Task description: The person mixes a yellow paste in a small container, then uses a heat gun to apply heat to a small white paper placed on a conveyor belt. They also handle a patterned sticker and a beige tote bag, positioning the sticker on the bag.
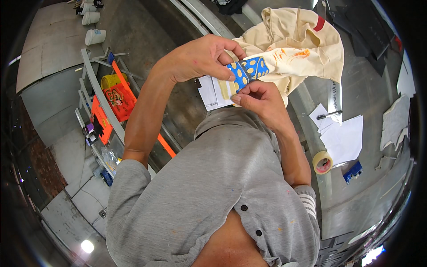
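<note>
A blue piece with pale yellow dots (pixel 248 70) lies over a cream garment (pixel 300 38) with orange marks and a red strip. My left hand (pixel 207 58) grips the dotted piece near its left end, thumb pressed on it and fingers curled above. My right hand (pixel 262 100) pinches the piece's lower left end. Pale yellow strips and white papers (pixel 210 93) stick out under the dotted piece, partly hidden by my hands.
A grey table (pixel 356 196) on the right holds loose papers (pixel 342 142), a black marker (pixel 330 115), a tape roll (pixel 322 162), a blue item (pixel 352 171) and dark sheets (pixel 364 44). Left, a metal rack (pixel 89 62) bears orange boards (pixel 119 100); white buckets (pixel 95 37) stand beyond.
</note>
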The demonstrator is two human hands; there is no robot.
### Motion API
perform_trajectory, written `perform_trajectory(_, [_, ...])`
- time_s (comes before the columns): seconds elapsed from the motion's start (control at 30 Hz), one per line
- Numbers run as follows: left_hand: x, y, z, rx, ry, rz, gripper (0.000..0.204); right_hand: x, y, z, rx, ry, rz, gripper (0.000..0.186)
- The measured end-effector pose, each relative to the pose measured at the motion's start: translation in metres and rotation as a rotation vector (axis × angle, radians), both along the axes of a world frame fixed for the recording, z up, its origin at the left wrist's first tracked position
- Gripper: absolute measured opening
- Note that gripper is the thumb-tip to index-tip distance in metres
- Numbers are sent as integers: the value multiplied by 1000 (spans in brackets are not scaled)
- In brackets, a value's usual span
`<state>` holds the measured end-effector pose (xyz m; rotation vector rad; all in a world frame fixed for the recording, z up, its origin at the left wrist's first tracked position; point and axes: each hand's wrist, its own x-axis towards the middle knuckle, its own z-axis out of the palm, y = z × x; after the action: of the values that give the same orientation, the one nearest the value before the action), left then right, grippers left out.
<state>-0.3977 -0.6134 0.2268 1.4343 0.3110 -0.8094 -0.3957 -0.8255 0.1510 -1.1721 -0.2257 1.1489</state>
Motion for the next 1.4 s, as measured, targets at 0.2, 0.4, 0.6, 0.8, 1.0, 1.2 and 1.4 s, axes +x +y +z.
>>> perform_trajectory(0.2, [0, 1, -1, 4, -5, -16, 44, 0, 0, -2, -9, -23, 2, 18])
perform_trajectory(0.4, [0, 1, -3, -10, -8, -17, 45, 0, 0, -1, 3, -5, 0, 18])
perform_trajectory(0.6, [1, 1, -3, 6, -15, -10, 49, 0, 0, -1, 5, 9, -7, 17])
perform_trajectory(0.8, [0, 1, -6, 14, -30, 16, 51, 0, 1, -3, 2, 15, -7, 17])
perform_trajectory(1.0, [0, 0, -5, 15, -29, 27, 50, 0, 1, -2, 5, 22, -15, 17])
perform_trajectory(1.2, [1, 0, -6, 15, -32, 22, 50, 0, 2, -2, -8, 3, -9, 17])
perform_trajectory(1.4, [2, 13, -16, 169, -58, -61, 51, -4, 16, -16, 0, 47, -48, 19])
